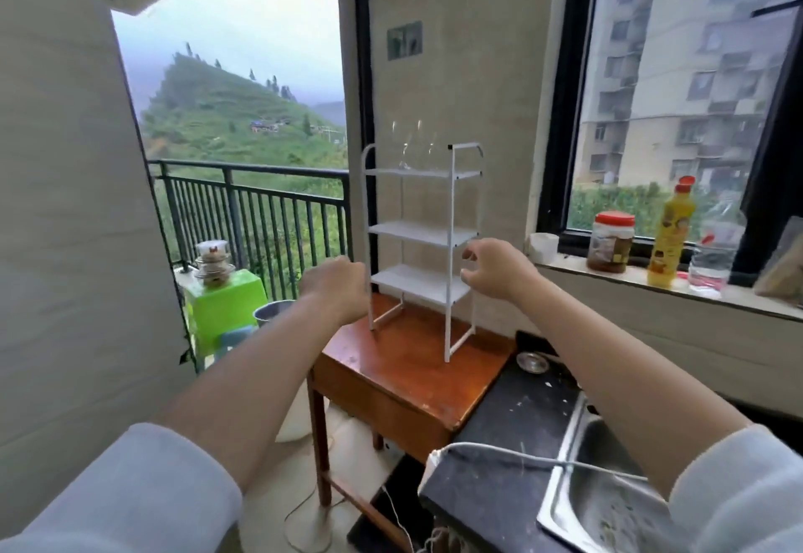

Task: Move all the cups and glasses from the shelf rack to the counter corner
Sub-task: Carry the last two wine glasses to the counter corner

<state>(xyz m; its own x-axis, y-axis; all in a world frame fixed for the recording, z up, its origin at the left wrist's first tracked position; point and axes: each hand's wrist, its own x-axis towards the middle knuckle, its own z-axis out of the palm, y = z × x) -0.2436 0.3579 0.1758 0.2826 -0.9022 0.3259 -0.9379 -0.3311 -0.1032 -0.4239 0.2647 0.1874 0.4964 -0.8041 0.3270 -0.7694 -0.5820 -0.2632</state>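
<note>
A white three-tier shelf rack point(419, 233) stands on a small wooden table point(404, 374). Faint clear glasses point(406, 150) stand on its top tier; the two lower tiers look bare. My left hand point(334, 285) is at the rack's left post, level with the lowest tier. Its back faces me and its fingers are hidden. My right hand point(493, 268) hovers at the rack's right front post between the lower tiers. Its thumb and fingers are curved apart, and I see nothing between them.
A dark counter point(517, 418) with a steel sink point(608, 491) and a small metal dish point(532, 362) adjoins the table on the right. The windowsill holds a white cup point(543, 246), a red-lidded jar point(610, 242) and a yellow bottle point(669, 235). A white cable point(512, 455) crosses the counter.
</note>
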